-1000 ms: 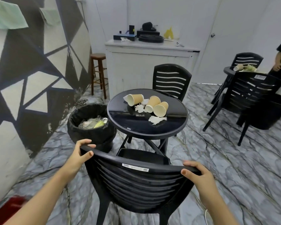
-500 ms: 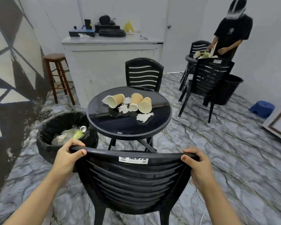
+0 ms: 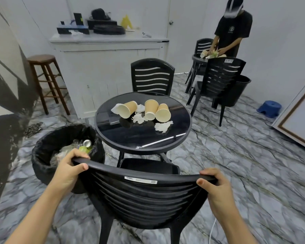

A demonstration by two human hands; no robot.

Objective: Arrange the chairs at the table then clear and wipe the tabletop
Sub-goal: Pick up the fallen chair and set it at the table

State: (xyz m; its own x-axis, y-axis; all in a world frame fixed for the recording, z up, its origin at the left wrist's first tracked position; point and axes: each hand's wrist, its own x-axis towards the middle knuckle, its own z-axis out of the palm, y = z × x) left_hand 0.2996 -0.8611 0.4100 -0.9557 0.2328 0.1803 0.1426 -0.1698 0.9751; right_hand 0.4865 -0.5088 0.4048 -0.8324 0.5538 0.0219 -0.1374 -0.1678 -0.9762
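Still at the chair stage, by the look of it. Left hand (image 3: 70,170) wrapped over the top rail of the near black slatted plastic chair (image 3: 144,199) at its left corner, fingers over the far side and thumb on the near side; right hand (image 3: 213,186) gripping the same rail at the right corner, same way. Chair sitting at 6 o'clock of the round black glossy desk (image 3: 143,138), seat front just under the desk's near edge, back facing the camera (so pretty much tucked, maybe one last nudge needed, hard to judge from up here). Second black slatted chair (image 3: 152,76) already parked at 12 o'clock on the far side.

Clearing not started, as far as can be seen. On the desk: three tan paper cups lying on their sides, one (image 3: 128,109) toward 11 o'clock, two more (image 3: 151,109) and (image 3: 163,112) side by side near the centre. Plus crumpled white tissue scraps (image 3: 163,126) and (image 3: 138,118) around them. No cloth anywhere in sight, so wiping clearly not begun either.

Black lined rubbish bin (image 3: 63,148) handy at 8 o'clock of the desk, already part full, touching or almost touching the desk edge.

Rough guess: first step nearly wrapped, the other two untouched.
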